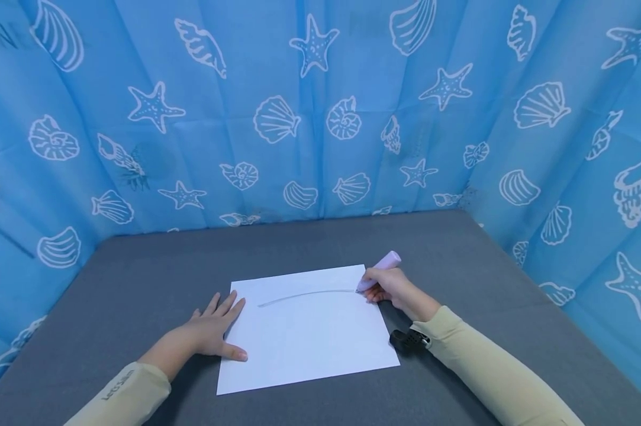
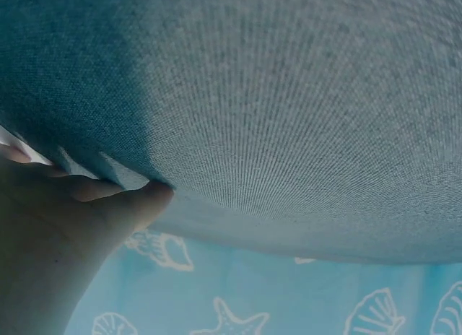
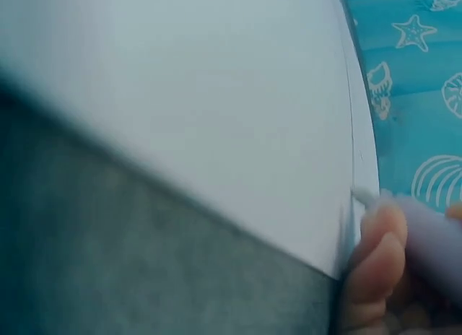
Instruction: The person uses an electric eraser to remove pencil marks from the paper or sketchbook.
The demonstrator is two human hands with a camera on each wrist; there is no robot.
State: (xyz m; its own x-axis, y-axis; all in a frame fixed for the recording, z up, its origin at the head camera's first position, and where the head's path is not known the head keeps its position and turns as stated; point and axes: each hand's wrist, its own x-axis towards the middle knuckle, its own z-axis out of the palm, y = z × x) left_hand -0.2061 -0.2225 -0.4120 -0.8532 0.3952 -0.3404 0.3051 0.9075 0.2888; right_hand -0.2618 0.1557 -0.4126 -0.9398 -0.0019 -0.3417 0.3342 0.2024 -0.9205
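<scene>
Paper (image 1: pixel 309 337): one white sheet, lying flat on the grey desk (image 1: pixel 139 278), near its middle, turned slightly askew to the desk edges. A thin grey pencilled line (image 1: pixel 304 294) curves across the sheet's upper part, from left of centre to the right edge.

Pen (image 1: pixel 379 269): pale lilac barrel, tilted, tip down on the sheet at the right-hand end of the line, close to the sheet's far right corner. In the right wrist view the barrel (image 3: pixel 433 241) shows blurred beside a fingertip, tip at the paper's edge.

Right hand (image 1: pixel 392 287): fingers curled round the pen, pinching it low on the barrel; heel resting by the sheet's right edge. Cream sleeve (image 1: pixel 485 367); black wrist-worn device (image 1: pixel 408 341) under the cuff.

Left hand (image 1: pixel 208 331): fingers straight and slightly spread, palm down, pressing on the sheet's left edge, thumb lying on the paper. The left wrist view shows the hand (image 2: pixel 65 227) flat against the desk cloth.

Backdrop (image 1: pixel 320 118): blue cloth printed with white shells and starfish, enclosing the desk on three sides.
</scene>
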